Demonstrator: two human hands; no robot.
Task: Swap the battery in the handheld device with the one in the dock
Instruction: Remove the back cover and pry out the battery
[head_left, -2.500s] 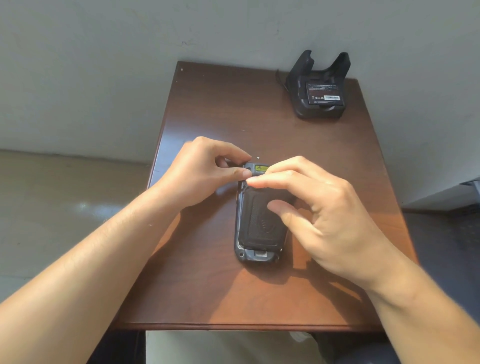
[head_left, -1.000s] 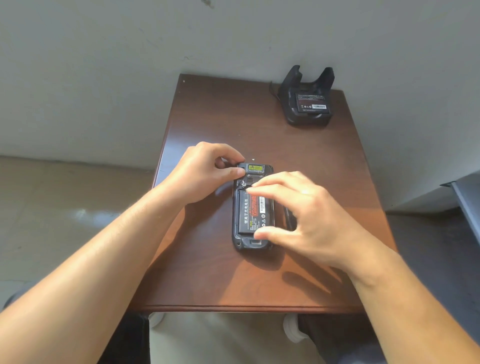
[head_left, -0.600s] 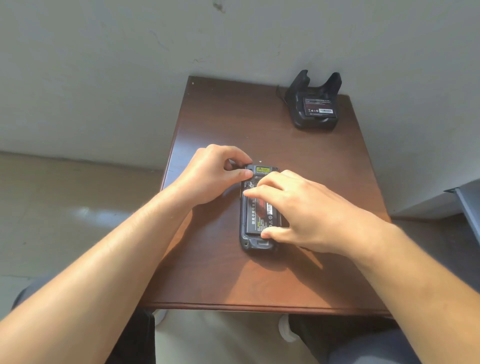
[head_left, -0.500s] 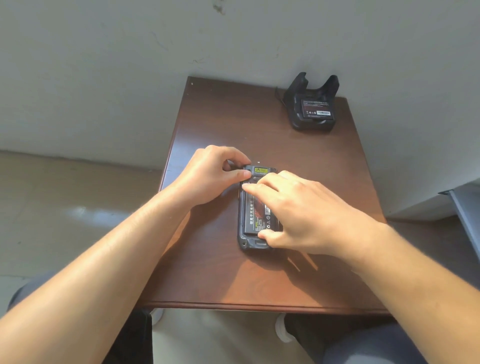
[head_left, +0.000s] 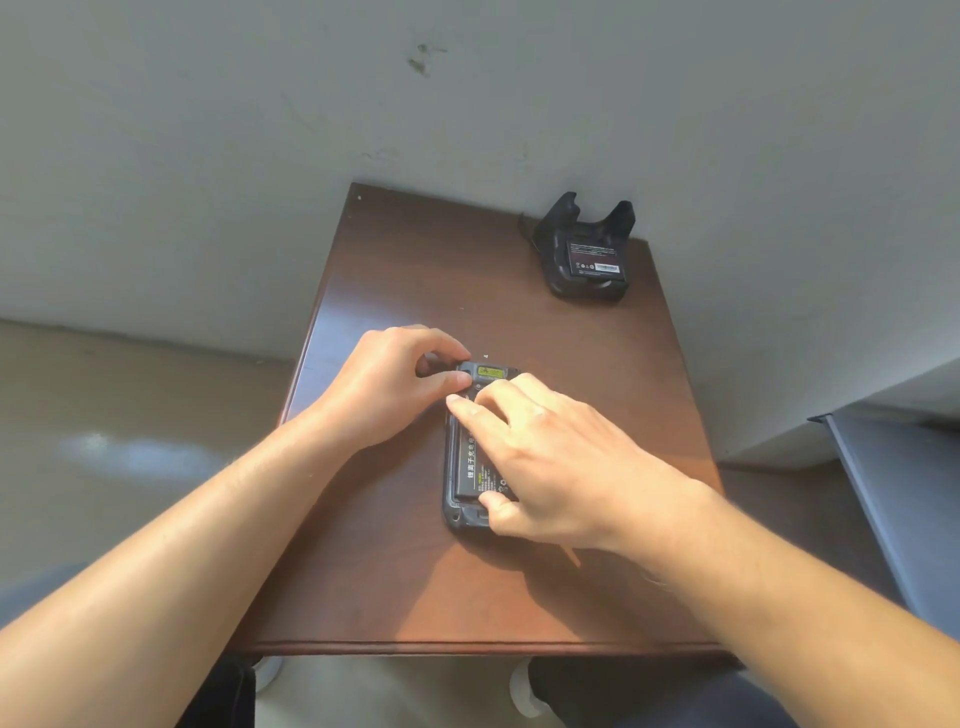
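The dark handheld device (head_left: 460, 519) lies face down in the middle of the brown table (head_left: 410, 587), its back cover off. Its black battery (head_left: 470, 467) with printed text sits in the bay. My left hand (head_left: 387, 392) pinches the device's top left corner. My right hand (head_left: 545, 462) lies over the battery, forefinger at its top edge and thumb at its bottom edge. The black dock (head_left: 584, 254) stands at the table's far right corner with a second battery (head_left: 595, 260) lying in it.
The table stands against a grey wall (head_left: 467, 104). A grey panel (head_left: 904, 499) leans at the right. The removed back cover is hidden, probably under my right hand. Floor lies to the left.
The back cover came off the device, baring the battery. My right hand then moved left over the battery, its thumb and forefinger closing on the battery's two ends. The left hand stayed put.
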